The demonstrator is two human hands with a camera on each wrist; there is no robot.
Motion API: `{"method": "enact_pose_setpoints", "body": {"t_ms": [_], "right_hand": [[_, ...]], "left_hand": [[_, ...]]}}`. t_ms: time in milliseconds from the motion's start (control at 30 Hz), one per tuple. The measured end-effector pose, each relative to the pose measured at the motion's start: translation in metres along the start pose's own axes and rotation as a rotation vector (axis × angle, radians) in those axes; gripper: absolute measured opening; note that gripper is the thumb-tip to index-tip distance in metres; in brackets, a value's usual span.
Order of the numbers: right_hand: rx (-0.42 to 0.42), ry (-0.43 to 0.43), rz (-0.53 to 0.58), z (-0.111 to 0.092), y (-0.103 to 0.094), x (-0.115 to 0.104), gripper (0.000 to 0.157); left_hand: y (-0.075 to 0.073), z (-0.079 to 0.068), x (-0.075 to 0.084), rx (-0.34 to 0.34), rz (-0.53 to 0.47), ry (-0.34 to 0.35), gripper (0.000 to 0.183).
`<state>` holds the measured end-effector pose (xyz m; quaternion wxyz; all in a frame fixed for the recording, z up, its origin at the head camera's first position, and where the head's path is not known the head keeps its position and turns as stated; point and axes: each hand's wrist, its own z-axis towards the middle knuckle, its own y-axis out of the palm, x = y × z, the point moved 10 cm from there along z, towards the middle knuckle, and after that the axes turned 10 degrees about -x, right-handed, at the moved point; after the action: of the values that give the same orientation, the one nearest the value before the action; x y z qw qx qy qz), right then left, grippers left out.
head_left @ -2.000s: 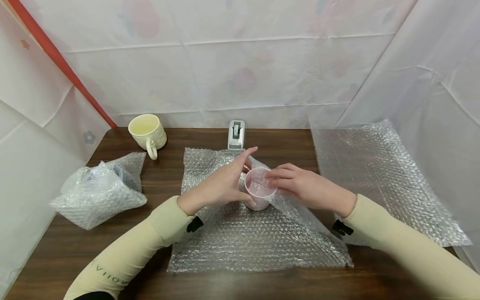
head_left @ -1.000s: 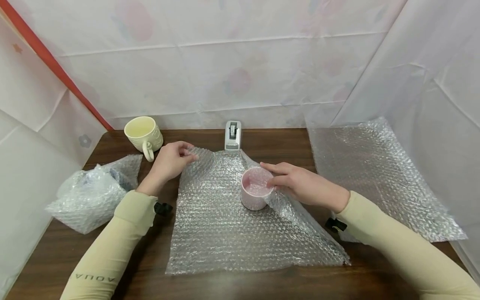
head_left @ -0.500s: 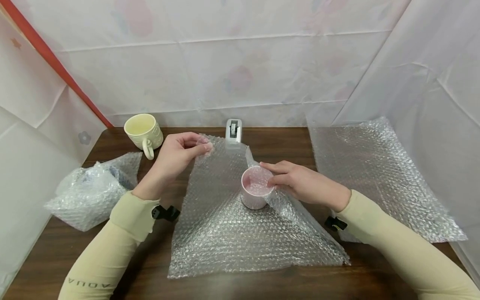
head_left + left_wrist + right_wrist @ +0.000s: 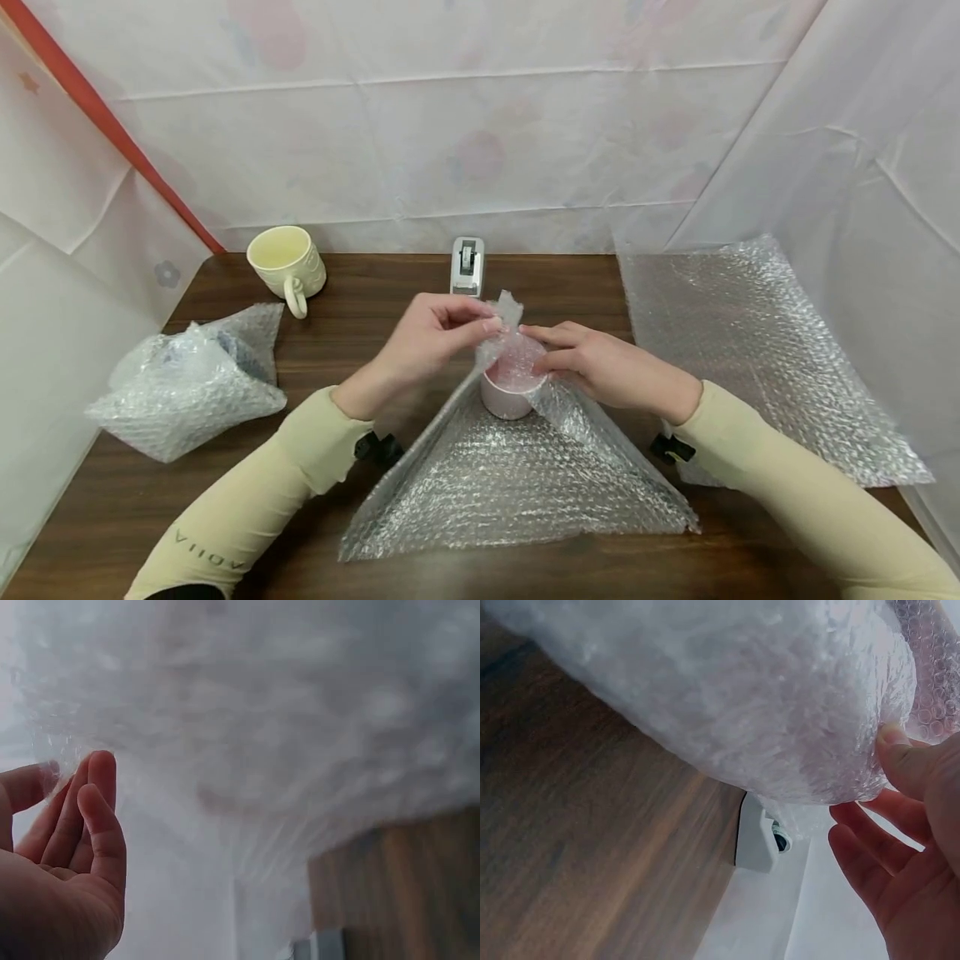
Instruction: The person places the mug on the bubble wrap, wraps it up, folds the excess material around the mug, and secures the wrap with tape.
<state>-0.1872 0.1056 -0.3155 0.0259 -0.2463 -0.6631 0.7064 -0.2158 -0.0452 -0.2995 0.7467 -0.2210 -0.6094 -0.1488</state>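
Observation:
In the head view a pink cup [image 4: 507,402] stands upright on a sheet of bubble wrap [image 4: 517,483]. My left hand [image 4: 423,346] pinches the sheet's far left corner between thumb and fingers, beside the cup's rim. That raised flap also fills most of the left wrist view, where the left hand [image 4: 71,870] grips its edge. At the cup's right side my right hand [image 4: 607,367] holds a folded-over part of the wrap against the rim. The right wrist view has the right hand's thumb [image 4: 904,761] on the wrap's outer face.
A white tape dispenser [image 4: 467,265] stands behind the cup. To the left are a pale yellow mug [image 4: 288,265] and a bubble-wrapped bundle [image 4: 191,387]. Another bubble wrap sheet [image 4: 757,367] lies at the right of the wooden table [image 4: 360,279].
My left hand left the cup, took the wrap's far left corner, lifted it and brought it rightward over to the cup's rim. My right hand has stayed at the cup's right side.

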Motion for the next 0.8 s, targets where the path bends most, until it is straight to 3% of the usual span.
{"method": "enact_pose_setpoints", "body": {"t_ms": [133,267,400,467,600,667,800], "right_hand": [[0.038,-0.029,0.054,-0.001,0.0,0.001,0.027],[0.082,0.01,0.214,-0.002,0.002,0.009,0.029],[0.16,0.074,0.381,-0.007,0.0,0.021,0.051],[0.183,0.07,0.402,-0.008,-0.001,0.024,0.056],[0.185,0.004,0.348,-0.007,-0.002,0.021,0.042],[0.177,-0.023,0.314,-0.007,-0.001,0.018,0.032],[0.156,-0.038,0.265,-0.006,-0.001,0.016,0.028]], "left_hand": [[0.021,0.007,-0.015,-0.045,-0.011,-0.04,0.016],[0.031,0.009,-0.029,-0.07,0.008,-0.075,0.017],[0.036,0.011,-0.029,-0.092,0.07,-0.045,0.017],[0.04,0.011,-0.026,-0.113,0.131,-0.016,0.017],[0.046,0.008,-0.016,-0.175,0.289,0.095,0.015],[0.05,0.004,-0.006,-0.217,0.39,0.205,0.015],[0.056,-0.007,0.012,-0.284,0.656,0.441,0.014]]}}
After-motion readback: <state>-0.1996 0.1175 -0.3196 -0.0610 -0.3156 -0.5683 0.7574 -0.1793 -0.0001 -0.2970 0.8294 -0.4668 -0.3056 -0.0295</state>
